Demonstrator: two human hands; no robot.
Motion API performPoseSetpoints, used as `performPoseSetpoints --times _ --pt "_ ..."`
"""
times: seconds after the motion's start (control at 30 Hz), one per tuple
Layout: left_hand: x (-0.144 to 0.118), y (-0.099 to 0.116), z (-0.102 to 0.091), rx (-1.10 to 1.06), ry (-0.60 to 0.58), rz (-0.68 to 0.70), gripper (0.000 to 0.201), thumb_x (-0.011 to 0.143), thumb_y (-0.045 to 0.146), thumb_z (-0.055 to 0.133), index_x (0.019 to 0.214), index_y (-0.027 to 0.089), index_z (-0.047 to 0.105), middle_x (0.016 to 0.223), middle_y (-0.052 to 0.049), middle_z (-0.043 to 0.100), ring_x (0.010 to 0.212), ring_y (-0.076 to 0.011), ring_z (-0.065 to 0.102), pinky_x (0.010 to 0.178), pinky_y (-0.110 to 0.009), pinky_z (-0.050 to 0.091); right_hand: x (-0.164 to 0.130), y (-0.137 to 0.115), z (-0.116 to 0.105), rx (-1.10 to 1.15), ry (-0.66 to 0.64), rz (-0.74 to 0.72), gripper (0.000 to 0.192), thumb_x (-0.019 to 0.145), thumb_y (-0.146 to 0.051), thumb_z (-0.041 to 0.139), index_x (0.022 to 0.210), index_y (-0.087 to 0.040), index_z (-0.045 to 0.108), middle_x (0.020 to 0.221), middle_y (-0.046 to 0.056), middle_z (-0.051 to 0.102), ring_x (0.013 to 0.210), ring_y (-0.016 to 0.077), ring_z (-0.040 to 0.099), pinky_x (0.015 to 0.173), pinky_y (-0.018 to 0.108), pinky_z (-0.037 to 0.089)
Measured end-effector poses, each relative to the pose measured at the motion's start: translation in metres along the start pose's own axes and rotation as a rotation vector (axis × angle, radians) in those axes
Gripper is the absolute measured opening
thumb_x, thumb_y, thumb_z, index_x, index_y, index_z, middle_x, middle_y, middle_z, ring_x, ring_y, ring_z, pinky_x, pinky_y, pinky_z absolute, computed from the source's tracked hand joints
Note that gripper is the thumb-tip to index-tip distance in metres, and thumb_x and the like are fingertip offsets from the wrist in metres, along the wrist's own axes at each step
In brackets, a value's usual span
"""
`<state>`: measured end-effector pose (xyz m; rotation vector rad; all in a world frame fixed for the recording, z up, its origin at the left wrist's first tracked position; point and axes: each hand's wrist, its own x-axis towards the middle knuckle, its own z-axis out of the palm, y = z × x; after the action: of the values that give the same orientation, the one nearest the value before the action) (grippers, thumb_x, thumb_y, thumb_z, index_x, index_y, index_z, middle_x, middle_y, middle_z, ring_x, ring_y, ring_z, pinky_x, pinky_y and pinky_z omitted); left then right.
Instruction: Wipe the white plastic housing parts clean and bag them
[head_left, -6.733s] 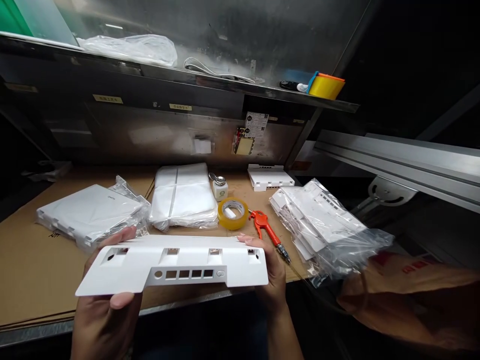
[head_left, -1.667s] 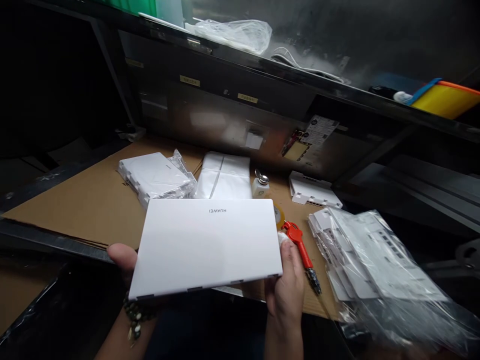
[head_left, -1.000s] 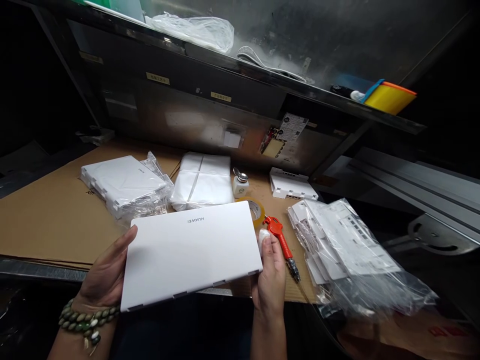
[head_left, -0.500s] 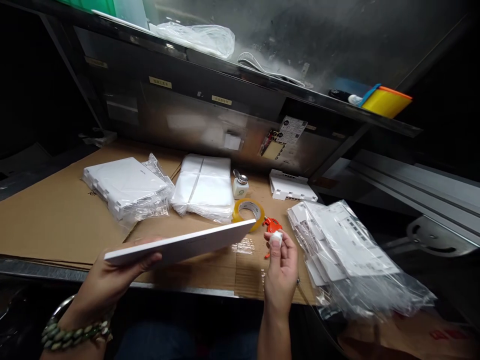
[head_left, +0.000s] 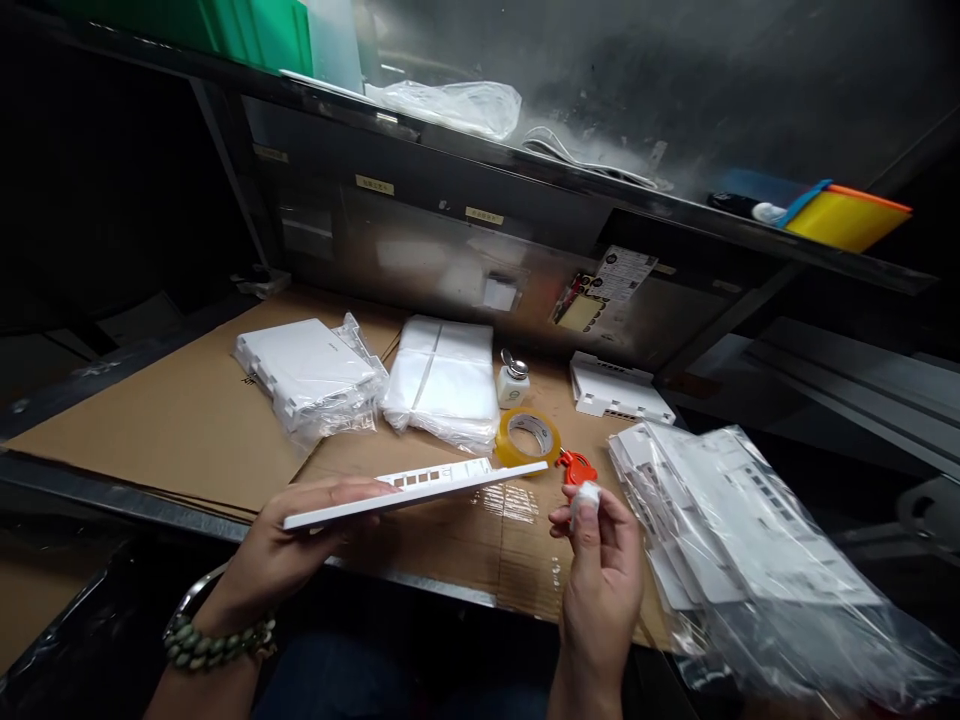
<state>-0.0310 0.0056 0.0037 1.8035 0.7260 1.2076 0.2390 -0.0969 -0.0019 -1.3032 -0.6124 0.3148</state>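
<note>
My left hand (head_left: 300, 535) grips a white plastic housing panel (head_left: 427, 492) by its left end, holding it tilted nearly edge-on above the cardboard. A row of square port cutouts shows along the panel's far edge. My right hand (head_left: 604, 555) is closed, with a small wad of white cloth or tissue (head_left: 585, 495) pinched between thumb and fingers. Just behind that hand lies an orange-red tool (head_left: 576, 467), its kind unclear. A roll of yellowish packing tape (head_left: 504, 440) rests beyond the panel's right end, near a white pump bottle (head_left: 513, 385) with a metal top.
Bagged white panels (head_left: 720, 520) lie at right, others (head_left: 307, 365) at left. A stack of clear plastic bags (head_left: 442, 375) sits mid-table on cardboard (head_left: 165, 400). One more white panel (head_left: 622, 390) stands at the back. Above runs a metal shelf (head_left: 450, 140) holding a yellow container (head_left: 851, 217).
The panel has turned in my left hand, so its cutout side now shows above the edge. My right hand still pinches the white wad. The whole view has shifted leftward.
</note>
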Motion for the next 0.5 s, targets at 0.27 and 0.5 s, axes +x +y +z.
performPoseSetpoints --times 0.27,0.5 --pt "0.007 0.005 0.002 -0.025 -0.2 0.063 0.027 0.095 0.03 0.061 0.109 0.028 0.084 0.104 -0.011 0.082 0.099 -0.0377 0.077 0.101 -0.052 0.056 -0.022 -0.017 0.027 -0.023 -0.547 -0.078 0.024 0.103 -0.03 0.058 0.127 -0.028 0.061 0.132 0.008 0.068 0.08 0.0152 0.073 0.062 0.027 0.057" --pt "0.01 0.009 0.025 -0.249 0.273 -0.185 0.068 0.07 0.04 0.092 0.134 0.038 0.07 0.166 0.002 0.043 0.161 -0.0369 0.015 0.131 -0.05 -0.004 -0.032 -0.014 0.037 0.03 -0.355 -0.288 0.019 0.102 -0.031 0.059 0.12 -0.027 0.062 0.101 0.002 0.077 0.095 0.0186 0.073 0.084 0.033 0.057"
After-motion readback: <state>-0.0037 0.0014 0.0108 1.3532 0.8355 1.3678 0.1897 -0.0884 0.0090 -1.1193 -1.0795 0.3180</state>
